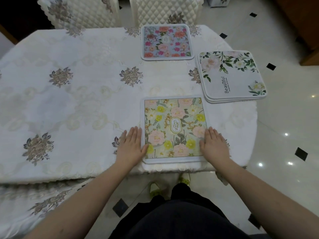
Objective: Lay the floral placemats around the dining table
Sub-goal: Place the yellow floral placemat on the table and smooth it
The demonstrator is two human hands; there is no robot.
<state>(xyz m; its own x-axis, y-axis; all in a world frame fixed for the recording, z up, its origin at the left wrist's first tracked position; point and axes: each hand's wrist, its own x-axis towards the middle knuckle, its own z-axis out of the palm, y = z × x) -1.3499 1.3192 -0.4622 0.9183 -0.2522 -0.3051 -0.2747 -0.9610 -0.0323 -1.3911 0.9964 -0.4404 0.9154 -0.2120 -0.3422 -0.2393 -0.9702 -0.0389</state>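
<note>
I have the yellow "Garden" placemat [174, 128] lying flat at the lower centre of the frame, its near edge just inside the near edge of the counter [72, 100]. My left hand [132, 146] lies flat with fingers straight and together, mostly on the tablecloth, its thumb side touching the mat's left border. My right hand [214, 144] is flat too, fingers straight, pressing on the mat's lower right part. Neither hand pinches anything.

The step, as I judge it, is squaring and smoothing this mat at its seat. To do it well I want to keep both palms flat and nudge from the sides, not lift a corner, so the embroidered tablecloth underneath does not bunch. The near border should run parallel with the counter's edge, and the mat should sit opposite the pink-flowered placemat [166, 42] in the upper centre of the frame, which lies in front of a quilted chair [165, 11]. From here the two look roughly in line, though the wide lens bends the edges, so I cannot be sure.

The stack of white leafy placemats [231, 76] waits at the right of the frame, overhanging the counter's right end a little; it looks like three or so. The whole left half of the counter has no mat yet, so that is where the rest should go.
</note>
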